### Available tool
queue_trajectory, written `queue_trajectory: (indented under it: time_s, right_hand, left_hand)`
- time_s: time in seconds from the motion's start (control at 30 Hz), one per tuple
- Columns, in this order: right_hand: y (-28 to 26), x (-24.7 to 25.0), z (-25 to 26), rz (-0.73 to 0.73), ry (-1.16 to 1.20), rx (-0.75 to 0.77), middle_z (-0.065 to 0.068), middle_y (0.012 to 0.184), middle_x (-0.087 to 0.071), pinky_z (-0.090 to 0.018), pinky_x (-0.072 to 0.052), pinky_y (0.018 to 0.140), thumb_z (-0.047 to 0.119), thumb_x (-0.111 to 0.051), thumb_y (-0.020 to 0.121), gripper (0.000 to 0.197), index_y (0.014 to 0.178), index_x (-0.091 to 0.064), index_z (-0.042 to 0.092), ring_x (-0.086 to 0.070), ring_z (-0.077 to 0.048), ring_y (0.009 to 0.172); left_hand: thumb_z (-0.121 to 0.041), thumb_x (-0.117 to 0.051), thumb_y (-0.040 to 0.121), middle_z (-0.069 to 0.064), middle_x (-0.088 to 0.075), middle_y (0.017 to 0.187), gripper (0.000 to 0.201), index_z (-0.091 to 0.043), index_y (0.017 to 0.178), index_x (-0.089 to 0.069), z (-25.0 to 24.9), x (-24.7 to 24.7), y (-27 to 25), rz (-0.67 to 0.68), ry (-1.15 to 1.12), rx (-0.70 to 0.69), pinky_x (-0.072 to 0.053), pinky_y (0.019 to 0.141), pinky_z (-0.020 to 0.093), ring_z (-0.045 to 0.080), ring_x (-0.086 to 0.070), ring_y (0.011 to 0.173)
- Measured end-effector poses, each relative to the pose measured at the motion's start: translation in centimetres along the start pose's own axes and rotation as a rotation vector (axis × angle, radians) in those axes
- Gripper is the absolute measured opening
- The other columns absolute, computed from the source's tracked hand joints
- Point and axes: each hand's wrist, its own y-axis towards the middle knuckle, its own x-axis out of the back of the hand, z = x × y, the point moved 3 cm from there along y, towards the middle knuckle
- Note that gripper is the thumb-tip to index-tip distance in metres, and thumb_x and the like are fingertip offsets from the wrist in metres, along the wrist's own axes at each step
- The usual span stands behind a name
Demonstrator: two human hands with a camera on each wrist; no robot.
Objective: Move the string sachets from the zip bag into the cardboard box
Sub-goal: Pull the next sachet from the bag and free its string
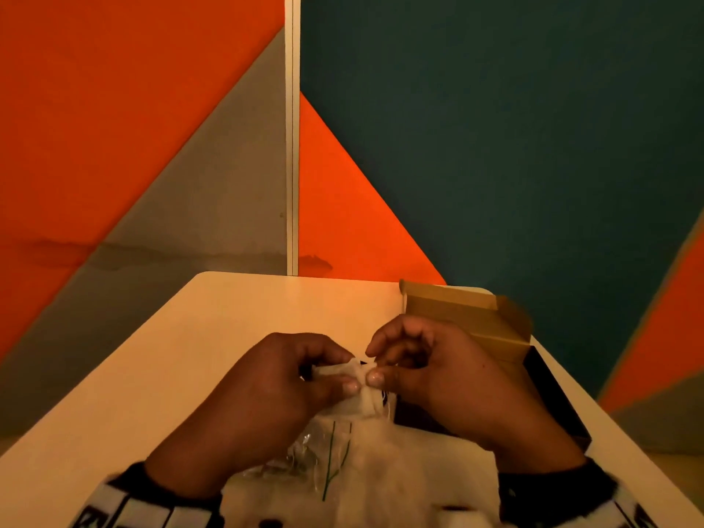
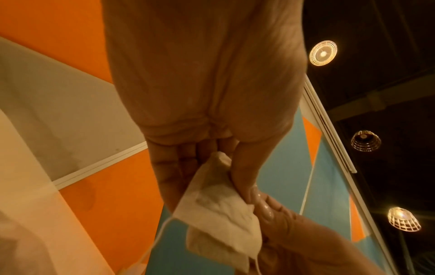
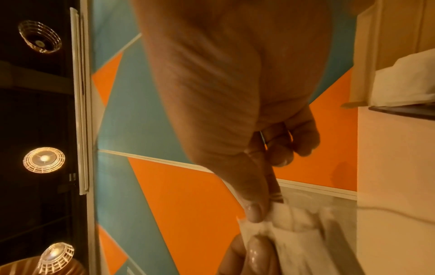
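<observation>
Both hands meet above the table's middle and pinch a white string sachet [image 1: 360,379] between thumbs and forefingers. My left hand [image 1: 304,371] holds its left part; my right hand [image 1: 396,360] pinches its right edge. In the left wrist view the sachet [image 2: 216,210] shows as soft white pouches with a thin string trailing down. In the right wrist view the sachet [image 3: 282,223] sits under the thumb. The clear zip bag [image 1: 327,459] lies crumpled below the hands near the front edge. The open cardboard box [image 1: 472,318] stands behind my right hand, at the back right.
A pale table [image 1: 228,337] stands against orange, grey and teal wall panels. A dark flat object [image 1: 552,394] lies under and beside the box at the right edge. White sachets [image 3: 404,83] lie in the box in the right wrist view.
</observation>
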Motion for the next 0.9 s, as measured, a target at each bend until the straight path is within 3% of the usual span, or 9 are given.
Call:
queue_trajectory:
  time_s: [0.17, 0.27, 0.4, 0.57, 0.63, 0.7, 0.8, 0.87, 0.9]
  right_hand:
    - [-0.1, 1.2, -0.1, -0.016, 0.032, -0.009, 0.008, 0.084, -0.077, -0.041, -0.058, 0.082, 0.017, -0.078, 0.085, 0.016, 0.093, -0.073, 0.03, -0.072, -0.021, 0.084]
    - [-0.1, 1.8, -0.3, -0.055, 0.023, -0.004, 0.01, 0.084, -0.077, -0.044, -0.059, 0.089, 0.017, -0.078, 0.085, 0.017, 0.092, -0.073, 0.031, -0.072, -0.019, 0.086]
    - [0.1, 2.3, -0.8, -0.101, 0.001, -0.019, 0.012, 0.085, -0.077, -0.048, -0.057, 0.091, 0.018, -0.077, 0.086, 0.017, 0.092, -0.073, 0.034, -0.072, -0.019, 0.088]
    - [0.3, 2.9, -1.4, -0.149, -0.016, -0.05, 0.011, 0.085, -0.077, -0.05, -0.058, 0.089, 0.02, -0.078, 0.085, 0.02, 0.09, -0.073, 0.039, -0.072, -0.02, 0.089]
    - [0.3, 3.0, -1.7, -0.106, -0.059, -0.08, 0.015, 0.086, -0.076, -0.045, -0.06, 0.087, 0.022, -0.076, 0.087, 0.017, 0.093, -0.072, 0.038, -0.071, -0.017, 0.089]
    - [0.2, 2.8, -1.7, -0.039, -0.113, -0.101, 0.022, 0.09, -0.073, -0.032, -0.062, 0.08, 0.026, -0.073, 0.09, 0.017, 0.098, -0.07, 0.041, -0.069, -0.01, 0.088]
    - [0.1, 2.2, -1.3, -0.034, -0.117, -0.079, 0.034, 0.101, -0.066, -0.014, -0.054, 0.07, 0.037, -0.069, 0.092, 0.018, 0.105, -0.068, 0.049, -0.063, 0.002, 0.092]
    - [0.1, 1.3, -0.6, -0.024, -0.012, -0.076, 0.031, 0.103, -0.068, -0.019, -0.056, 0.079, 0.041, -0.065, 0.093, 0.018, 0.109, -0.069, 0.05, -0.063, 0.005, 0.097]
    - [0.2, 0.7, -0.4, -0.011, 0.051, -0.072, 0.026, 0.105, -0.071, -0.03, -0.059, 0.086, 0.04, -0.064, 0.094, 0.018, 0.11, -0.07, 0.046, -0.066, 0.002, 0.1]
  left_hand:
    - [-0.016, -0.076, 0.083, -0.005, -0.076, 0.083, 0.015, -0.031, 0.081, -0.077, 0.2, 0.5, 0.2, -0.061, -0.139, 0.014, -0.054, 0.07, 0.024, 0.007, -0.069, 0.073]
    - [-0.014, -0.074, 0.084, -0.003, -0.076, 0.082, 0.017, -0.031, 0.079, -0.077, 0.3, 0.7, 0.3, -0.088, -0.181, 0.022, -0.051, 0.063, 0.018, 0.007, -0.068, 0.068]
    - [-0.019, -0.074, 0.084, -0.005, -0.077, 0.084, 0.015, -0.032, 0.079, -0.077, 0.4, 1.2, 0.3, -0.148, -0.196, 0.04, -0.052, 0.065, 0.02, 0.01, -0.071, 0.071]
    - [-0.014, -0.071, 0.087, -0.005, -0.077, 0.087, 0.011, -0.021, 0.082, -0.078, 0.3, 1.8, 0.2, -0.189, -0.227, 0.058, -0.058, 0.072, 0.03, 0.012, -0.073, 0.075]
    - [-0.012, -0.07, 0.087, -0.005, -0.077, 0.086, 0.011, -0.02, 0.085, -0.078, 0.2, 2.0, 0.2, -0.226, -0.236, 0.054, -0.058, 0.069, 0.026, 0.011, -0.073, 0.074]
    - [-0.011, -0.07, 0.087, -0.005, -0.077, 0.084, 0.011, -0.019, 0.085, -0.077, 0.2, 2.1, 0.2, -0.251, -0.258, 0.052, -0.057, 0.062, 0.02, 0.01, -0.072, 0.072]
    - [-0.01, -0.069, 0.088, -0.005, -0.078, 0.085, 0.013, -0.019, 0.085, -0.078, 0.0, 1.9, 0.1, -0.26, -0.287, 0.038, -0.054, 0.065, 0.024, 0.011, -0.072, 0.073]
    - [-0.011, -0.07, 0.088, -0.004, -0.078, 0.085, 0.013, -0.021, 0.085, -0.078, -0.1, 1.5, 0.0, -0.248, -0.296, 0.04, -0.054, 0.068, 0.028, 0.011, -0.073, 0.074]
    - [-0.011, -0.07, 0.087, -0.003, -0.078, 0.085, 0.013, -0.021, 0.084, -0.078, -0.2, 1.3, 0.0, -0.238, -0.303, 0.046, -0.055, 0.07, 0.03, 0.013, -0.073, 0.074]
